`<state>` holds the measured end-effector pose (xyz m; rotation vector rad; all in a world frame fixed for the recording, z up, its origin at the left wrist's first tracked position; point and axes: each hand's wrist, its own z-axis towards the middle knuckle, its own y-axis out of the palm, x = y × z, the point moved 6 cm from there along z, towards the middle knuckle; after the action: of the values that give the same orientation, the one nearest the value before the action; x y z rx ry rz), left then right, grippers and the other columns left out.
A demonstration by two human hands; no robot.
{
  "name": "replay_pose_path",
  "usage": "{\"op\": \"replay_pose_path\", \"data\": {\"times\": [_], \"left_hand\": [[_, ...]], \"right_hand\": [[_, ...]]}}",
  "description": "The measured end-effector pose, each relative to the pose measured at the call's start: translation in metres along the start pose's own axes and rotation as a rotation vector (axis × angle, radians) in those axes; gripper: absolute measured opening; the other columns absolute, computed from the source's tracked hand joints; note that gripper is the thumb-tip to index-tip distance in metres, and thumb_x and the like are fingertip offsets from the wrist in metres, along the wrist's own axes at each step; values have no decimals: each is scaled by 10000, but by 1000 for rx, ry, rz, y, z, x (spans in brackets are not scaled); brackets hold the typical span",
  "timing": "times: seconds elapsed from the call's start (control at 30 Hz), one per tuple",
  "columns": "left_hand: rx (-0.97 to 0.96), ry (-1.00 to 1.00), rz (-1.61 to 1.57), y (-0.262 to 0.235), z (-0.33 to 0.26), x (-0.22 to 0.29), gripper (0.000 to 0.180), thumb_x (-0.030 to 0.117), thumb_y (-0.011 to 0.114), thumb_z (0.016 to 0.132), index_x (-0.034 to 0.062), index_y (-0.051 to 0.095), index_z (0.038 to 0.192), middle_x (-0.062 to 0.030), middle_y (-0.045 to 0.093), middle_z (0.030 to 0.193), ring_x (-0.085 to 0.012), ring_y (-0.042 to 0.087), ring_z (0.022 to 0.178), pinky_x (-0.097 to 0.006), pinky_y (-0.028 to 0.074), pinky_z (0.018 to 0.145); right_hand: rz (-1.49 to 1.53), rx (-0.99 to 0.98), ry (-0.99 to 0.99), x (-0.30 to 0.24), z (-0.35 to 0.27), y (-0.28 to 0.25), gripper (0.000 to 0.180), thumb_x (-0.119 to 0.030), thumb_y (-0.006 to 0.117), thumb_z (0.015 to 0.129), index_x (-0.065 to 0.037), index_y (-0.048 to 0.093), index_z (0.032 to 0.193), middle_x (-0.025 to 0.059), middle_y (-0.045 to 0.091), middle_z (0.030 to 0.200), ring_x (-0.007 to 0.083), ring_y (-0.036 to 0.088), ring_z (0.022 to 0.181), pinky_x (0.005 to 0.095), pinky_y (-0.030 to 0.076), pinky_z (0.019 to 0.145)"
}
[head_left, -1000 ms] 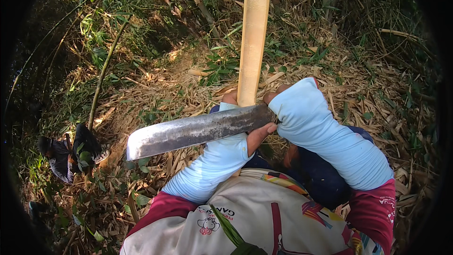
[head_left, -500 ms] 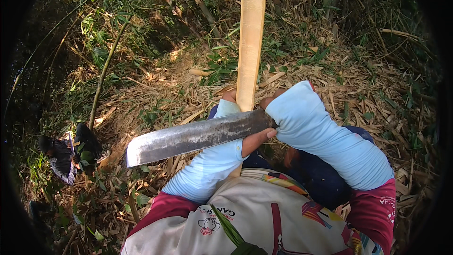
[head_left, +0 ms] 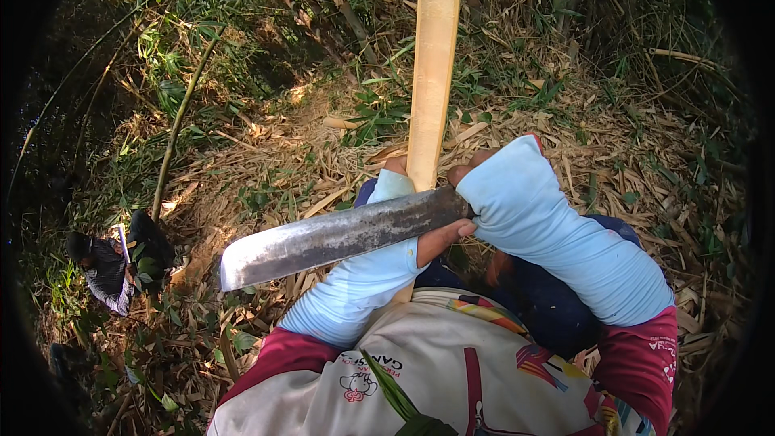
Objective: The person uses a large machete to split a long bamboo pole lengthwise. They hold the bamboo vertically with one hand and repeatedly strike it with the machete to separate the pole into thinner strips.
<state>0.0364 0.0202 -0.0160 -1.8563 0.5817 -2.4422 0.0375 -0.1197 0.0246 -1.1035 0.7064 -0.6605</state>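
Observation:
A pale, flat strip of split bamboo point(head_left: 434, 73) runs from the upper edge down toward my lap. A machete point(head_left: 347, 236) with a broad, dark-streaked blade lies across it, its blunt end pointing left. My right hand point(head_left: 475, 168), mostly covered by a light blue sleeve, is closed around the machete's handle, which is hidden. Below the blade, my left hand point(head_left: 442, 242) shows its thumb reaching right toward the blade's base. Its fingertips show beside the strip, above the blade, so it is closed on the strip; the blade and sleeve hide the rest.
Dry bamboo leaves point(head_left: 517, 133) cover the ground around me. Green bamboo stems point(head_left: 190, 101) and undergrowth stand ahead and to the left. Another person point(head_left: 109, 270) in dark clothes sits low at the left, with a pale strip in front of them.
The machete's blunt end has shifted slightly right and down. The bamboo strip's upper part has moved a little to the right. Both hands keep their hold.

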Motion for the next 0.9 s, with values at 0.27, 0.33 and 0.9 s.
{"op": "replay_pose_path", "data": {"times": [0.27,0.33,0.9], "left_hand": [[-3,-54,-40,0,2,-4,875,384,921,688,-37,363,1214,-109,597,1125,-162,585,1051,-315,488,920],[-6,-19,26,1,3,-7,877,384,924,683,-33,362,1211,-106,596,1126,-156,585,1041,-312,490,916],[-149,1,-65,3,5,-11,876,343,912,703,-30,343,1255,-148,573,1323,-177,536,1091,-327,388,993]], "right_hand": [[9,135,-33,-1,1,-12,121,-266,615,783,-191,691,840,19,610,650,222,654,616,405,444,543],[23,116,-34,0,2,-13,116,-261,613,782,-183,684,832,27,618,658,230,659,622,406,452,544],[20,-18,2,-3,4,-3,358,-378,767,665,-126,657,894,37,613,714,267,660,695,418,464,685]]}}
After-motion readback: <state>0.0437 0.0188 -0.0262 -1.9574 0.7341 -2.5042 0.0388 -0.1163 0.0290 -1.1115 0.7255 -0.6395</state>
